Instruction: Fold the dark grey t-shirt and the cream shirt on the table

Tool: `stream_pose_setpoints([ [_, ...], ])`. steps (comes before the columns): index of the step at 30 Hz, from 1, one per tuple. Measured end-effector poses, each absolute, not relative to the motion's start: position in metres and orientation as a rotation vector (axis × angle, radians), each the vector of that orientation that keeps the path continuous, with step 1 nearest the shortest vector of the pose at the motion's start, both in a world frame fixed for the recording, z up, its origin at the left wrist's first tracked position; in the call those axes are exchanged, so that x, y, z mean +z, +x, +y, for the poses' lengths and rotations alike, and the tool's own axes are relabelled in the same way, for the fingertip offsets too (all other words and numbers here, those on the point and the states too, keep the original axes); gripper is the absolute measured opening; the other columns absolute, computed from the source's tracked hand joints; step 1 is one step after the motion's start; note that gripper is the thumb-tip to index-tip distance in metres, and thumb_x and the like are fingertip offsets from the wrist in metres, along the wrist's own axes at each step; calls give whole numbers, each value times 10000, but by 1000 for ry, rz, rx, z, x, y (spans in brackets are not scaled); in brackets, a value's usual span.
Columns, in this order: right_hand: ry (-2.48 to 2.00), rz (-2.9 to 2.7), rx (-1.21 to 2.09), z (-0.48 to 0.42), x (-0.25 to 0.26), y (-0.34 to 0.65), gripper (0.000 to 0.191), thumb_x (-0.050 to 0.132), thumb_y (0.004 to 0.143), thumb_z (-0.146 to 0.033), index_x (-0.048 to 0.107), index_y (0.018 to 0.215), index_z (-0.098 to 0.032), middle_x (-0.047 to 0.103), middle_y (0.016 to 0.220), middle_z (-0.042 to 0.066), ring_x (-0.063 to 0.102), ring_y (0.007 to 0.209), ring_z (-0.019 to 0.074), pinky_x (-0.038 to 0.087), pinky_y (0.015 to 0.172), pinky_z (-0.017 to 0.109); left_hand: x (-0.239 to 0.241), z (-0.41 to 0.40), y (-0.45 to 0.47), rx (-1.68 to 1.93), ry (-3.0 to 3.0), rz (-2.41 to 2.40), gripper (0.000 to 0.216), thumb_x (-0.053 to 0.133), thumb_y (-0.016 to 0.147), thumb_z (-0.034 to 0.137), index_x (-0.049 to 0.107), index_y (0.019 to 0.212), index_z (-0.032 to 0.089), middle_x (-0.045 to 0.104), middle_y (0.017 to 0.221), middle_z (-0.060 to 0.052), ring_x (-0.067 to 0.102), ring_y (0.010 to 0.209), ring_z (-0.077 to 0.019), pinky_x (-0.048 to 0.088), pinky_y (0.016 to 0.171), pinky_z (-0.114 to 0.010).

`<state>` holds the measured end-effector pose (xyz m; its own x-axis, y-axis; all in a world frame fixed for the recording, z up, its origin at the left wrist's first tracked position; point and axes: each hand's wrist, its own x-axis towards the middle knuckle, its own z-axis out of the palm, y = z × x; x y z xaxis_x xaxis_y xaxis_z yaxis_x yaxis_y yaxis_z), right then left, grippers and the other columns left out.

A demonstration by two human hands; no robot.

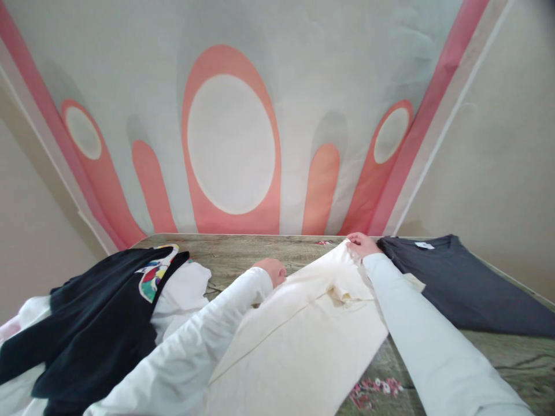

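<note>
A cream garment [303,346] lies lengthwise on the table in front of me, with a seam running along it and a small bunched fold in its upper part. My left hand [272,270] is closed at the garment's left edge, fingers curled under and partly hidden. At the far end, my right hand [363,244] pinches the garment's top corner near the table's back edge. The cloth between both hands is fairly straight. Part of the garment's right side is covered by my right sleeve.
A dark grey T-shirt [472,289] lies spread at the right. To the left is a pile with a black garment [104,312] bearing a colourful print, above white cloth [182,294]. The wood-patterned tabletop [234,249] meets a backdrop [295,104] with coral arch shapes.
</note>
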<state>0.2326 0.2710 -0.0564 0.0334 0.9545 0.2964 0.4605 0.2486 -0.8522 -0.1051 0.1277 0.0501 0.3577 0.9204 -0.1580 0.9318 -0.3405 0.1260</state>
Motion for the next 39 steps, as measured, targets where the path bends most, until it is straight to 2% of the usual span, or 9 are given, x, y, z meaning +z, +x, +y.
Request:
stream_pose_setpoints([
  [9,-1289,-1501,684,276,-61,238,274,607,594,-327,508,797,-174,603,692,14,563,622,132,445,561,240,38,139,-77,-16,2357,1826,203,560,688,363,694,806,266,684,847,-30,625,799,-202,480,662,-260],
  [13,-1292,-1470,722,278,-61,240,285,630,575,-367,525,757,-174,602,657,9,567,607,134,448,563,244,34,135,-73,4,2396,1869,199,524,706,307,692,800,258,677,845,-54,620,814,-230,480,685,-314],
  [17,-1265,-1478,796,279,-61,242,303,635,580,-407,585,757,-166,647,743,40,592,657,141,467,615,256,32,129,-68,29,2455,1896,247,456,734,260,691,787,209,664,853,-97,615,819,-256,470,702,-360],
  [23,-1312,-1485,825,279,-64,246,412,634,605,-419,647,917,-149,676,862,64,618,718,150,488,661,265,27,127,-74,142,2447,1903,217,466,709,274,674,760,238,663,836,-47,609,788,-211,463,666,-293],
  [30,-1237,-1522,979,281,-68,246,509,626,645,-339,572,1111,-142,668,912,70,622,741,151,500,671,280,22,132,-80,230,2351,1970,185,454,713,275,636,710,243,651,776,-16,603,749,-200,454,624,-277],
  [35,-1306,-1603,940,277,-66,238,523,605,640,-209,533,1154,-146,670,869,66,622,713,155,503,633,277,25,132,-80,144,2431,1918,178,443,754,249,610,783,197,613,902,-60,586,812,-201,461,683,-292],
  [39,-1334,-1644,825,275,-63,232,513,585,642,-180,526,1149,-139,659,919,82,619,740,150,500,646,262,25,129,-77,140,2600,1717,283,420,790,190,543,1044,209,544,1119,-69,506,1028,-196,402,856,-324],
])
